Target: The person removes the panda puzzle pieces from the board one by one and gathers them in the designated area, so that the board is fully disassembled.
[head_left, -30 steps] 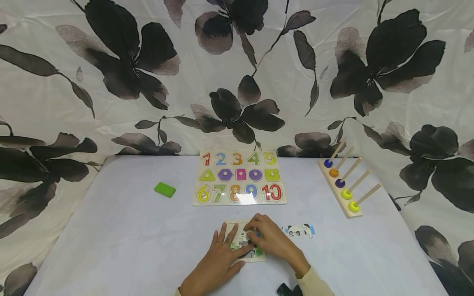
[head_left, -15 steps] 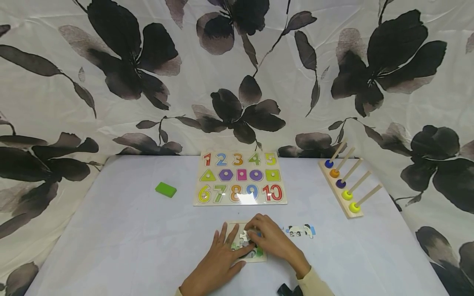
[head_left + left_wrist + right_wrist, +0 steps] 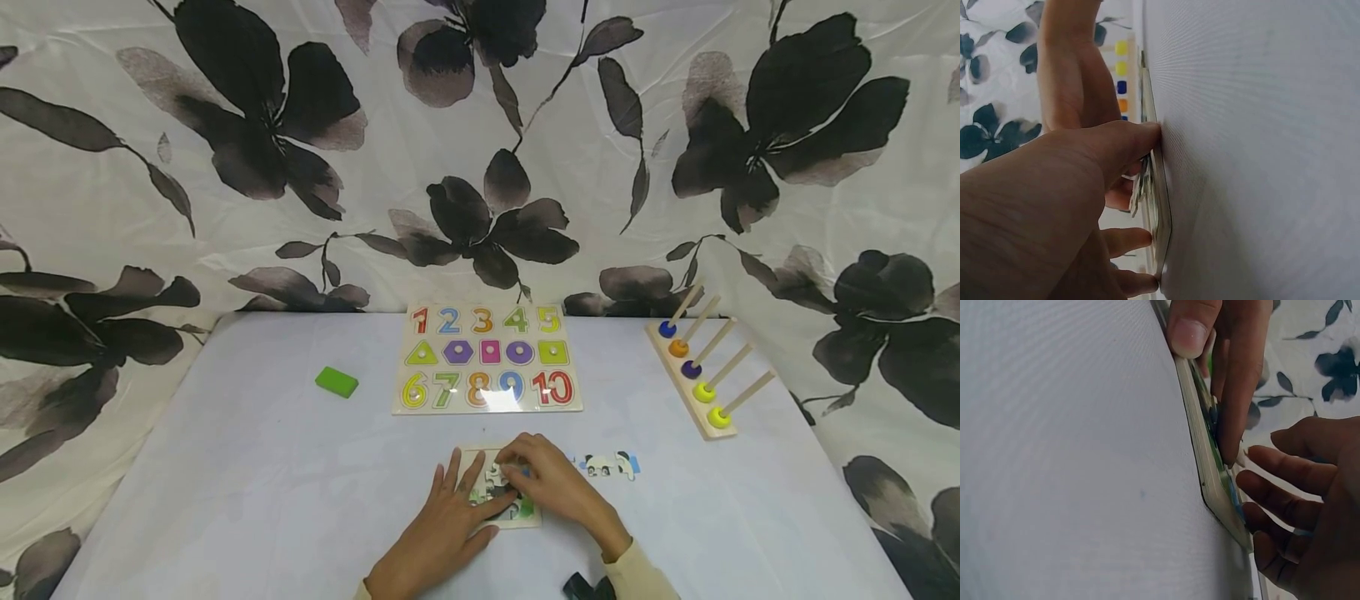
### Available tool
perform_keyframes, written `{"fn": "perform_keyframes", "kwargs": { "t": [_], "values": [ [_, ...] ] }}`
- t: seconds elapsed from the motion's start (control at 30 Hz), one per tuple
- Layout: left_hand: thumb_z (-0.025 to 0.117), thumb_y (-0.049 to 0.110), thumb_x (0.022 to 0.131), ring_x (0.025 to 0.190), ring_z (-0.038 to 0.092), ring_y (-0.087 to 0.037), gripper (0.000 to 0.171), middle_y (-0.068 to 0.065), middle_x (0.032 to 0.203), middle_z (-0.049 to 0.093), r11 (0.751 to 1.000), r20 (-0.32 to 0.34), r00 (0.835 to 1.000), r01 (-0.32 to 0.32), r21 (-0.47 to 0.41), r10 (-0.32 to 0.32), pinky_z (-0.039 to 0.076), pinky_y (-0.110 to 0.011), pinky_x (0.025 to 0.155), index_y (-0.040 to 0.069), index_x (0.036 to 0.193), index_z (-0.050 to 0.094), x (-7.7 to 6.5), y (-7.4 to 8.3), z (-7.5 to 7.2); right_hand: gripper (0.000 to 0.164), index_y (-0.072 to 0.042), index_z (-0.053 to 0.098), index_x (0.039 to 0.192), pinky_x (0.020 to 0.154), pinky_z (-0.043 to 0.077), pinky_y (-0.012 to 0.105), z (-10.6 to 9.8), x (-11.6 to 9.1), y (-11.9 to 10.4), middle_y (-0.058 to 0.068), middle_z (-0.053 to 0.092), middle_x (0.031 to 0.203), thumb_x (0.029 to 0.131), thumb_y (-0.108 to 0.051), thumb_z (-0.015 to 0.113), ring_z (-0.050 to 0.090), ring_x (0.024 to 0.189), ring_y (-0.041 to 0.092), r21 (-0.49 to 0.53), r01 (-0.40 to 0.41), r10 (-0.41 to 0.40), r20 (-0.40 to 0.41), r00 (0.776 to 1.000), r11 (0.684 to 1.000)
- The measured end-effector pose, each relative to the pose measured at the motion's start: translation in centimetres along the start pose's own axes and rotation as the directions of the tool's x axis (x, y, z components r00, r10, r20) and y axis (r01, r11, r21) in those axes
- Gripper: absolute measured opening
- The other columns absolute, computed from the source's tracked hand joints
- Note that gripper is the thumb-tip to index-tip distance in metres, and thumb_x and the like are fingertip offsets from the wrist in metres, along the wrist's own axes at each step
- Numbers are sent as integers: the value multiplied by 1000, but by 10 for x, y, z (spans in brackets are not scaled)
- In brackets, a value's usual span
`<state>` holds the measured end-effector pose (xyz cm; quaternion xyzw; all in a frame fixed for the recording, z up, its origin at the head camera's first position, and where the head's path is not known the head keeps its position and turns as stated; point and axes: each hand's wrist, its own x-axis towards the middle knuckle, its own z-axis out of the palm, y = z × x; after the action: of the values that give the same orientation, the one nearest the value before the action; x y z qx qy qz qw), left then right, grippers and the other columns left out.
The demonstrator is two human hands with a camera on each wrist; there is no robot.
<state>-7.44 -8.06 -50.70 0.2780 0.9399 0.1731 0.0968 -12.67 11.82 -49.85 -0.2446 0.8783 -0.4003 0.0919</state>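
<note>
A small wooden panda jigsaw board point(image 3: 517, 524) lies on the white cloth, partly hidden under both hands. My left hand point(image 3: 446, 525) rests over its left side with fingers spread, the thumb at the front edge. From the right, my right hand point(image 3: 551, 479) reaches over the board's upper part, thumb and fingertips pinching a jigsaw piece point(image 3: 1135, 201). In the left wrist view that piece stands tilted above the board. The right wrist view shows left fingers pressing on the board, with the right fingers curled beside it.
Loose panda pieces point(image 3: 598, 466) lie right of the board. Behind it sits a number and shape puzzle point(image 3: 487, 408), with a green block point(image 3: 337, 382) to the left. A wooden peg stand with coloured beads point(image 3: 686, 379) is at right. A black object point(image 3: 581, 587) shows by the right sleeve.
Both hands keep nearly the same place. The piece under my right fingertips has shifted slightly over the board.
</note>
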Motion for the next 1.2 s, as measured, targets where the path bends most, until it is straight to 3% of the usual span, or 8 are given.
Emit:
{"fn": "perform_keyframes", "kwargs": {
  "t": [0.33, 0.53, 0.83, 1.2],
  "values": [
    [57, 39, 94, 140, 9, -54, 43, -21, 155, 25, 1000, 7, 1000, 7, 16, -7, 23, -70, 104, 42, 137, 50, 0, -1, 1, 18, -14, 69, 107, 80, 43, 31, -3, 0, 1, -8, 69, 96, 89, -17, 67, 56, 90, 13, 58, -39, 36, 52, 998, 998],
    [57, 38, 94, 139, 11, -55, 42, -22, 154, 26, 1000, 6, 1000, -2, 7, 2, 24, -70, 103, 39, 136, 53, 0, 0, -1, 23, -15, 68, 108, 76, 41, 28, -1, 1, 2, -10, 67, 86, 85, -12, 71, 55, 84, 12, 63, -17, 12, 74, 997, 998],
    [56, 38, 95, 140, 9, -53, 40, -22, 155, 24, 1000, -8, 1000, -5, 4, 5, 22, -70, 104, 37, 135, 55, -1, 0, -1, 23, -14, 68, 106, 75, 39, 28, 4, 3, 2, -13, 65, 78, 84, -9, 70, 52, 76, 9, 17, 46, -46, 25, 999, 999],
    [57, 38, 94, 139, 10, -55, 43, -22, 154, 26, 1000, -1, 1000, -8, 2, 8, 24, -70, 103, 40, 137, 52, 0, -1, -1, 15, -14, 70, 100, 72, 42, 27, 7, 5, 2, -12, 67, 77, 86, -11, 71, 54, 77, 4, 11, 4, -3, -16, 1000, 1000]
  ]
}}
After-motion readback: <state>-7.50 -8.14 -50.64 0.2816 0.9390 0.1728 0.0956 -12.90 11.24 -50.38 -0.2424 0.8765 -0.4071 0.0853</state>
